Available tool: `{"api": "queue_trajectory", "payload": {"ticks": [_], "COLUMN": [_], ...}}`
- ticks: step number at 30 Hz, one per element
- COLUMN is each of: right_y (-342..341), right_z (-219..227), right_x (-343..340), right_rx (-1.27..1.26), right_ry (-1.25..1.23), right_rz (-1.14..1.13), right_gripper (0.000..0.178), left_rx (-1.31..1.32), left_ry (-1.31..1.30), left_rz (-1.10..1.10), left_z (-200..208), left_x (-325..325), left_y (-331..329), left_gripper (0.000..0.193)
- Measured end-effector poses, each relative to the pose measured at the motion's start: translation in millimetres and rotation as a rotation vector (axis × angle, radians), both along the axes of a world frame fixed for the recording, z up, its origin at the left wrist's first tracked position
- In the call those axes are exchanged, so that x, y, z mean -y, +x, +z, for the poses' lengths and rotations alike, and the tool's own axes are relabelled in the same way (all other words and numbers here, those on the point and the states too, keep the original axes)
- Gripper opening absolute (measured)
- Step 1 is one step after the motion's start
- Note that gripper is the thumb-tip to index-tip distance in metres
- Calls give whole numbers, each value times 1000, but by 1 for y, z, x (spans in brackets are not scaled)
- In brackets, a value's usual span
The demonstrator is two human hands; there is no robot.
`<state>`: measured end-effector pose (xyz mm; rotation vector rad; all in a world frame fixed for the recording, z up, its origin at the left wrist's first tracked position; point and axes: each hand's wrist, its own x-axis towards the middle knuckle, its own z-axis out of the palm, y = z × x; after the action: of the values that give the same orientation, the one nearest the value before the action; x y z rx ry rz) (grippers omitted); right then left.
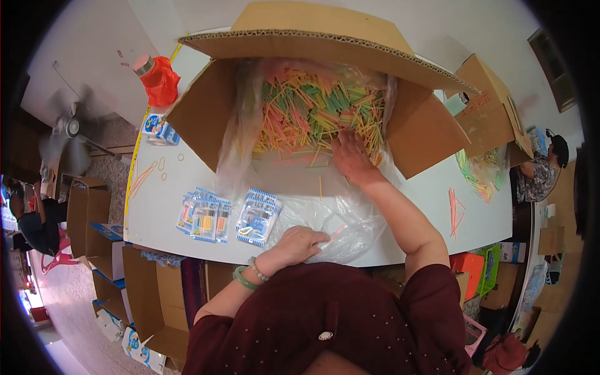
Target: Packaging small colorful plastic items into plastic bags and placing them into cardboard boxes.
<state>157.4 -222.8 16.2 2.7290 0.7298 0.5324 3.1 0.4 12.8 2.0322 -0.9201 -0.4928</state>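
A large opened cardboard box (pixel 428 134) lies with its opening toward me, lined with clear plastic. Inside it heaps a mass of thin pink, orange, yellow and green sticks (pixel 312 109). My right hand (pixel 353 157) reaches into the box, fingers spread against the near right edge of the heap; its fingertips are partly lost among the sticks. My left hand (pixel 295 245) is at the table's near edge, fingers curled together on the loose clear plastic bag (pixel 347 240) spilling from the box. Left of it lie several blue-and-white packets (pixel 257 215) with sticks showing inside.
Rubber bands (pixel 162 164) and a few loose sticks (pixel 142 179) lie on the white table (pixel 206 169). A red-wrapped bottle (pixel 159 80) and a small blue-white box (pixel 161 130) stand at left. Another carton (pixel 490 112) stands right, near a seated person (pixel 542 167). Empty cartons (pixel 150 300) sit below left.
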Motion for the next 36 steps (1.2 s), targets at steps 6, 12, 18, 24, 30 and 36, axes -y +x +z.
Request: {"api": "queue_trajectory", "payload": {"ticks": [6,12,18,24,30,36], "right_y": [3,25,9,8,2,-12], "right_z": [11,7,33,20,8,9], "right_x": [-2,14,10,15,18,7], "right_rx": [-330,-72,-799,-585,-450,-679], "right_ry": [383,1029,1702,1370,1250,1927], "right_rz": [-191,-76,-269,-145,-140,-200], "right_gripper": [24,46,44,41,41,34], "left_rx": [-16,-1,4,6,1,-20], "left_ry": [-3,-3,-12,22,33,48], "left_rz": [6,0,15,11,15,23], "left_z": [3,4,3,5,8,7], "left_x": [0,2,2,4,6,6], "left_y": [0,1,1,1,1,0], "left_gripper": [29,29,29,28,27,26]}}
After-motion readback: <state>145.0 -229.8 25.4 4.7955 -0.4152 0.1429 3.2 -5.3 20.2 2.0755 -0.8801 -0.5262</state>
